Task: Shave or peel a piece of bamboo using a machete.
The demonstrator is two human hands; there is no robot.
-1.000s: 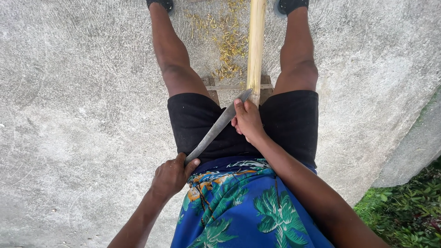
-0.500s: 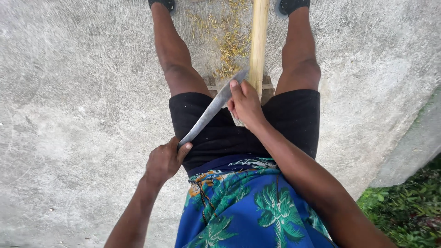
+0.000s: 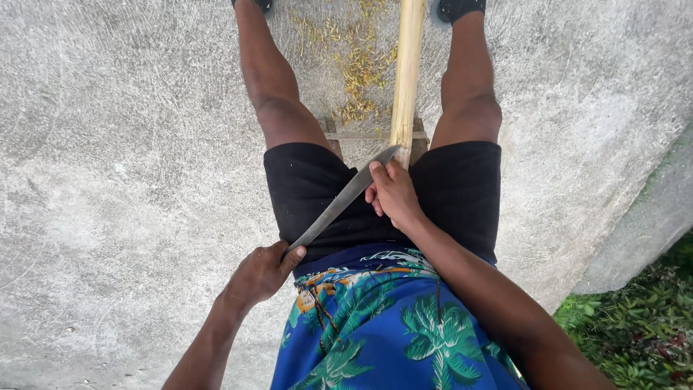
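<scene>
Plainly, largest to smallest:

Ground: a pale concrete floor (image 3: 115, 180) filled most of the view, rough and brushed, running from 9 o'clock round to 3 o'clock.

Curb and plants: a grey concrete edge (image 3: 635, 231) cut across at 4 o'clock, with green leafy plants (image 3: 635, 332) beyond it in the corner.

Person: seen from above, seated with legs spread toward 12 o'clock, in black shorts (image 3: 317, 188) and a blue shirt (image 3: 390, 332) printed with green palm leaves.

Bamboo pole: a long yellow bamboo pole (image 3: 407, 72) lay between the legs, running from 12 o'clock down to the middle, where its near end met the blade.

Seat: a low wooden stool (image 3: 361, 135) showed only as a slat and corners between the thighs, under the pole.

Blade: a long grey metal blade (image 3: 339, 209) slanted from 7 o'clock up to 1 o'clock, its tip touching the near end of the bamboo pole.

Right hand: the right hand (image 3: 393, 195) sat at the centre, fingers curled against the upper part of the blade just beside the pole's end; whether it also gripped the pole could not be told.

Left hand: the left hand (image 3: 261, 274) was at 7 o'clock, closed around the blade's lower end, the handle hidden inside the fist. The two hands were apart, one at each end of the blade.

Shavings: yellow-green shavings (image 3: 354, 65) lay scattered on the floor at 12 o'clock, beside the pole and between the legs.
</scene>
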